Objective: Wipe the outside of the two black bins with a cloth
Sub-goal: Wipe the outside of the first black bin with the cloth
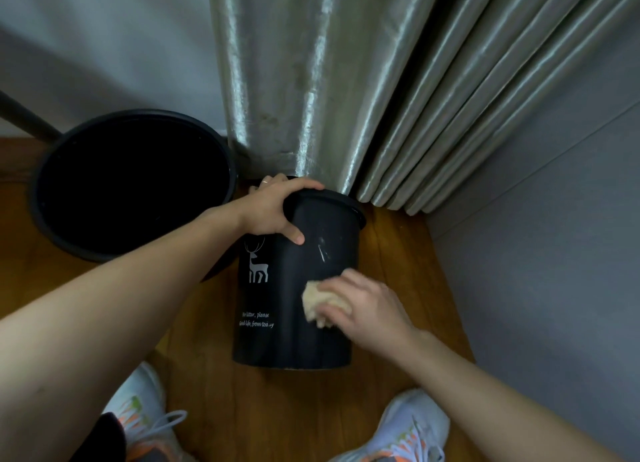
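Observation:
A small black bin (277, 337) with a white deer print and lettering stands on the wooden floor, tilted away from me. My left hand (273, 212) grips its rim, thumb pressed on the outer wall. My right hand (363, 305) presses a beige cloth (320, 304) against the bin's right side, about halfway down. A larger black bin (52, 219) stands open to the left, touching or nearly touching the small one.
Silvery curtains (311, 80) hang right behind the bins down to the wooden floor (277, 420). A grey wall (554, 253) closes off the right side. My two white sneakers (412, 427) are at the bottom. A dark bar (24, 115) slants at the far left.

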Demonstrator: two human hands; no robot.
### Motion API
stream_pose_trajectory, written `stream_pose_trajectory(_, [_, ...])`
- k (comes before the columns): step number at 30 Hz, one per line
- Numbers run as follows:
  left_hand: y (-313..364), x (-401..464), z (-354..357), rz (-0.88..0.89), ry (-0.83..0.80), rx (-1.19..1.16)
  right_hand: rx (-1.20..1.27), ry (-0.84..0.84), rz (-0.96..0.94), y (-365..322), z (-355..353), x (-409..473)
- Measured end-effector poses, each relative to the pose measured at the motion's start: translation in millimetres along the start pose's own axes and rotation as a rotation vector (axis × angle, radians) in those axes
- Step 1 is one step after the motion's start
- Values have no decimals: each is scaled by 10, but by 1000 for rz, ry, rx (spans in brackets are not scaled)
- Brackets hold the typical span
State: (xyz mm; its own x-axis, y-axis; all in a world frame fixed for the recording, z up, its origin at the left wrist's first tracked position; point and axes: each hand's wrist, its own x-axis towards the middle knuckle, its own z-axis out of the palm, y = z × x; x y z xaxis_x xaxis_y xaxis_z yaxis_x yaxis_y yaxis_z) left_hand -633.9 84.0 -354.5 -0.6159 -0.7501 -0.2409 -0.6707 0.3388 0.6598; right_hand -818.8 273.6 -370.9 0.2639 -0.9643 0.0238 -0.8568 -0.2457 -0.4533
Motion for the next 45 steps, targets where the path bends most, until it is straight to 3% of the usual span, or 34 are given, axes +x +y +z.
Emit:
stream_pose_trajectory(5, [31,18,4,3,-35,45,34,127,240,52,-73,303])
stream_pose_trajectory(12, [-3,10,-12,-7,-38,23,-1,-83,-95,57,29,-26])
stream_pose_trajectory(18, [20,19,-3,-10,-45,30,0,113,195,54,-130,469])
stream_pose_trajectory(32, [40,17,17,-5,-50,47,43,142,370,243,-238,731])
stream_pose_trajectory(35, [-5,9,-6,-14,-57,40,104,108,318,174,-193,646])
stream_pose_trajectory(40, [-13,7,-4,-3,-45,36,76,-97,140,127,-177,328])
stream_pose_trajectory(45, [15,12,0,-3,-55,49,5,95,276,160,-211,609])
